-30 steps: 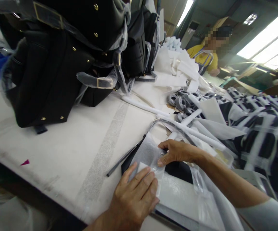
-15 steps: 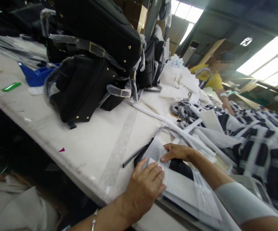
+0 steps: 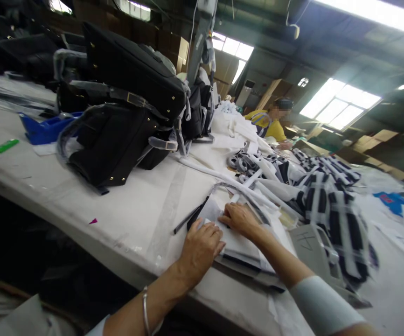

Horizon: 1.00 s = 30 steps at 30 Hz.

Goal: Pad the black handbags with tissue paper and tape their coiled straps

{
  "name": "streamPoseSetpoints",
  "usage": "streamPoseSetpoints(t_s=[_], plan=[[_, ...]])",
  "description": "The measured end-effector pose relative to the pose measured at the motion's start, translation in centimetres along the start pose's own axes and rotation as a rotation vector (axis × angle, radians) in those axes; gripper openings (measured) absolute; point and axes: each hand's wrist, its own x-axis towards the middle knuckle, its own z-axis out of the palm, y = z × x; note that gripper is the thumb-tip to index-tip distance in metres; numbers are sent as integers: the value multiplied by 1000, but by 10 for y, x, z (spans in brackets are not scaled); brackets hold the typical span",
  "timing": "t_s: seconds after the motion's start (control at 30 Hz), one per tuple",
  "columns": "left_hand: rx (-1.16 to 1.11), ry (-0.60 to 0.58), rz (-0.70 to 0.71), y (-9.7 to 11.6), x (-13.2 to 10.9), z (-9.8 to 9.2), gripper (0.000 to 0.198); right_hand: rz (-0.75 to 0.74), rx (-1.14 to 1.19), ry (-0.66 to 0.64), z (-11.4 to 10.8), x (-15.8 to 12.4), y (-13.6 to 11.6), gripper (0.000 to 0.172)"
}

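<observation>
My left hand [image 3: 201,247] lies with its fingers stretched out flat on a stack of flat white and black pieces [image 3: 240,243] near the table's front edge. Just beyond it, my right hand [image 3: 239,218] has its fingers curled down onto the top white sheet [image 3: 211,210], thumb and fingertips close together at it. Part of that sheet is hidden under both hands. A thin black strip [image 3: 191,219] sticks out on the left of the stack. Behind the right hand curves a plastic-wrapped strap [image 3: 219,184].
Black bags [image 3: 109,144] with wrapped straps are piled at the left. Near them lie a blue tape dispenser [image 3: 43,129] and a green cutter [image 3: 5,146]. Wrapped black-and-white pieces [image 3: 342,228] and a grey plastic basket [image 3: 314,247] stand right. A co-worker in yellow [image 3: 275,130] is farther back.
The view has swung up and right, showing more of the right side. My right hand has curled further over the sheet; my left hand stays flat on the stack.
</observation>
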Motion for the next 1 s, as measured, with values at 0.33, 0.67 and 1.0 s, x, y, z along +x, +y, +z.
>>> streamPoseSetpoints(t_s=[0.33, 0.67, 1.0], plan=[[-35, -213, -43, 6, 17, -27, 9, -12, 184, 151, -3, -39, 18, 29], [75, -272, -6, -29, 36, -46, 28, -56, 309, 335, 42, -64, 10, 37], [97, -458, -149, -44, 183, -29, 15, -232, 336, 573, 92, -51, 32, 44]])
